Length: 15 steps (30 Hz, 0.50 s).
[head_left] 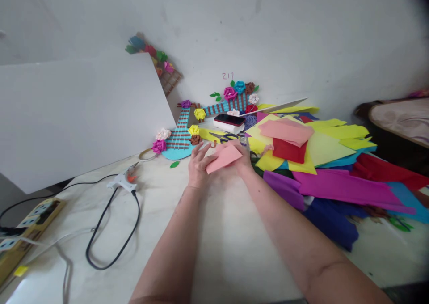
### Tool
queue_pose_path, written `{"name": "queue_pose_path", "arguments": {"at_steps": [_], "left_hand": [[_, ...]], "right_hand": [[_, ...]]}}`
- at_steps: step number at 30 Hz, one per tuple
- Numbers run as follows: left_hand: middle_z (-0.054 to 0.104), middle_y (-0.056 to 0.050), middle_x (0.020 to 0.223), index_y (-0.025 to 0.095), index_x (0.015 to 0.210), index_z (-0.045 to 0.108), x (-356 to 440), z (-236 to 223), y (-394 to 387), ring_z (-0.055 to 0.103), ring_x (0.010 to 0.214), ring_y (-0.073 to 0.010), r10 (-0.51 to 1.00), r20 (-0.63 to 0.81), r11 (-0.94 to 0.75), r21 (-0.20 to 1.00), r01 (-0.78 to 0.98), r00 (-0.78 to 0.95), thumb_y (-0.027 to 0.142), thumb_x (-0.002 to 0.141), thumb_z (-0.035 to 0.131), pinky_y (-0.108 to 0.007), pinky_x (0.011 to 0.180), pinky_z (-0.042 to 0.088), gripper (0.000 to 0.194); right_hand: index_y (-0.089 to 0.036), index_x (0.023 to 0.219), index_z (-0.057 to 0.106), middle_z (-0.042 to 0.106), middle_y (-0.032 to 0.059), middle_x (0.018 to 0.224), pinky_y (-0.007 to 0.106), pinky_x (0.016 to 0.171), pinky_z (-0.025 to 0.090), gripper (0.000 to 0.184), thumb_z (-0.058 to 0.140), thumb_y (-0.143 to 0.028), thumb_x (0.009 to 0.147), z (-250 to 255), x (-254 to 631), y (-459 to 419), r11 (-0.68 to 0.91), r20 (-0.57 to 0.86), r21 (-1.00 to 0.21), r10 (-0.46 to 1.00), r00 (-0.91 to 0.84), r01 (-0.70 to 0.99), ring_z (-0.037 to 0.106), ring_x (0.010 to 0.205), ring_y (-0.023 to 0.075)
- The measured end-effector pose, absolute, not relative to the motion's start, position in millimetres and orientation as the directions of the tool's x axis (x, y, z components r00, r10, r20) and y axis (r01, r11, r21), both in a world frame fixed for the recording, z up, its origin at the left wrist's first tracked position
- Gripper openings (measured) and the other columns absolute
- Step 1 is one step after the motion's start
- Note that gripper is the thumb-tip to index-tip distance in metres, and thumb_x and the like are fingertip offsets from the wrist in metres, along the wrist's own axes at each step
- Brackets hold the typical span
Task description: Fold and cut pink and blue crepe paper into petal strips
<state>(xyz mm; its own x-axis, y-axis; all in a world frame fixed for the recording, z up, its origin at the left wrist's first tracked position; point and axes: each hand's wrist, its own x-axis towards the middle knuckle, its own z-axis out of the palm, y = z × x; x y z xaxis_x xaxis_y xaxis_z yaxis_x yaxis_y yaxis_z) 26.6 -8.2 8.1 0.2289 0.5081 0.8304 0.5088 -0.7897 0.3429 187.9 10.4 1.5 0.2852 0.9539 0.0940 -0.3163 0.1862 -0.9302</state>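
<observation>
A folded piece of pink paper (225,158) is held low over the table, between my two hands. My left hand (198,166) grips its left edge, with some fingers bent above it. My right hand (244,162) holds the right side, and the paper covers most of those fingers. Just beyond the paper lie scissors (224,137) with dark handles. Past my left hand rests a blue guitar-shaped craft piece (177,143) with brown strips and paper flowers.
Coloured paper sheets (330,149) are heaped at the right. A phone (229,119) lies on a white box (229,127) at the back. On the left are a glue gun (124,181) with its cord, a power strip (31,221) and a large white board (83,116).
</observation>
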Motion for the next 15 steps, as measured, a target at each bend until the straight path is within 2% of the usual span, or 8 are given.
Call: {"name": "queue_pose_path", "arguments": {"at_steps": [3,6,11,15], "left_hand": [[0.05,-0.009,0.13,0.023,0.081,0.065,28.7,7.4,-11.2,0.032,0.129,-0.0254,0.51,0.835,-0.784,0.353,0.511,0.205,0.031,0.076,0.061,-0.047,0.103,0.027,0.01],[0.044,-0.011,0.136,0.021,0.088,0.061,28.5,6.1,-13.1,0.029,0.131,-0.0258,0.53,0.835,-0.75,0.379,0.541,0.149,0.032,0.074,0.063,-0.048,0.105,0.024,0.018],[0.038,-0.014,0.139,0.019,0.099,0.056,26.4,3.2,-13.1,0.026,0.132,-0.0249,0.486,0.874,-0.696,0.37,0.616,0.023,0.031,0.073,0.062,-0.046,0.105,0.023,0.029],[0.036,-0.016,0.14,0.018,0.101,0.054,25.8,1.8,-12.1,0.024,0.133,-0.0248,0.487,0.873,-0.664,0.382,0.643,-0.016,0.03,0.073,0.062,-0.046,0.105,0.022,0.032]], "right_hand": [[-0.019,0.065,0.059,0.062,0.0016,0.07,0.028,0.057,0.047,0.013,0.057,-0.032,0.064,5.2,187.4,9.5,0.22,0.052,-0.866,0.933,0.357,-0.449,0.058,0.068,0.0176],[-0.02,0.063,0.061,0.064,0.001,0.069,0.028,0.057,0.046,0.011,0.058,-0.03,0.062,6.2,186.5,7.4,0.196,0.032,-0.878,0.934,0.355,-0.437,0.059,0.07,0.0181],[-0.021,0.064,0.064,0.066,0.0003,0.073,0.026,0.056,0.045,0.012,0.064,-0.024,0.052,3.2,184.7,3.9,0.248,0.121,-0.867,0.946,0.299,-0.432,0.057,0.067,0.0162],[-0.021,0.061,0.061,0.064,-0.0014,0.067,0.026,0.056,0.045,0.01,0.064,-0.025,0.053,1.4,184.1,5.1,0.226,0.09,-0.873,0.945,0.314,-0.432,0.056,0.062,0.0143]]}}
